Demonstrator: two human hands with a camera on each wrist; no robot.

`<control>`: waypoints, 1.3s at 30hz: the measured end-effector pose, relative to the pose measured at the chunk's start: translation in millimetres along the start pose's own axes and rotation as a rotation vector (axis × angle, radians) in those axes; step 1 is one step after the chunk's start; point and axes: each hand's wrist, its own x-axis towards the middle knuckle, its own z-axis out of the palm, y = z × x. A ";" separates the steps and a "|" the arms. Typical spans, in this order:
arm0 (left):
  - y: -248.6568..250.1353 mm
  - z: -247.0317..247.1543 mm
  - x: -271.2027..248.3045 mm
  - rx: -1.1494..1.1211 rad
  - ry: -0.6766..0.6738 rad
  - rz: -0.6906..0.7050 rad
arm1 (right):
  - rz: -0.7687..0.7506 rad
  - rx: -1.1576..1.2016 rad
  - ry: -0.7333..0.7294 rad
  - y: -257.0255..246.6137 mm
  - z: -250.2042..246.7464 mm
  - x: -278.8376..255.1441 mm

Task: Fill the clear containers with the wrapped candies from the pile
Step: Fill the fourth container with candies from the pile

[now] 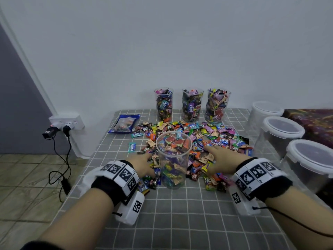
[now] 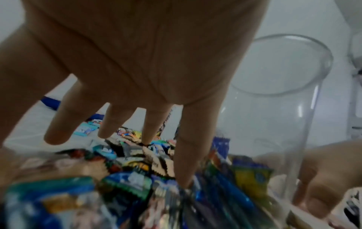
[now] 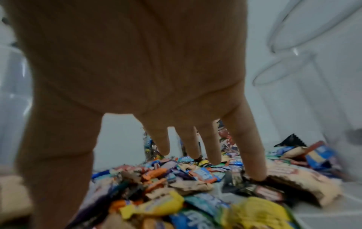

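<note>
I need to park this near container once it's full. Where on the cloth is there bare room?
Bare checked cloth lies nearest the person, in front of the near container; a narrower patch sits left of the candy pile, below the blue bag. The pile's middle and the back row of filled containers are crowded.

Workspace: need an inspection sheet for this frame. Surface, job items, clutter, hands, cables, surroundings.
Surface: table under a grey checked cloth.
Job's things: candy pile spread mid-table; near cup partly filled, standing in the pile; three back cups by the wall, filled to the brim.
Clutter: blue candy bag at back left; three lidded tubs along the right edge, contents not clear.
Hands: left hand and right hand flank the near cup, fingers straight and spread on the candies, holding nothing.
Cables: black lead from the right wrist unit; plugs and cords at the wall socket, trailing onto the floor.
Surroundings: white wall, tiled floor left, patterned fabric far right.
</note>
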 end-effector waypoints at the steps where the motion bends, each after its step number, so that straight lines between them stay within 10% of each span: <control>1: 1.7 2.7 0.3 0.031 -0.019 -0.001 | 0.034 -0.056 -0.041 1.8 3.0 1.9; 9: 7.9 15.1 3.2 0.276 -0.091 -0.015 | 0.075 -0.180 -0.177 2.8 14.0 9.9; 19: 10.4 21.2 14.5 0.437 0.070 0.018 | -0.026 -0.145 0.005 -7.3 21.9 14.2; 39: -5.9 14.8 18.4 0.171 0.337 -0.017 | -0.052 -0.096 0.153 -9.1 24.3 22.7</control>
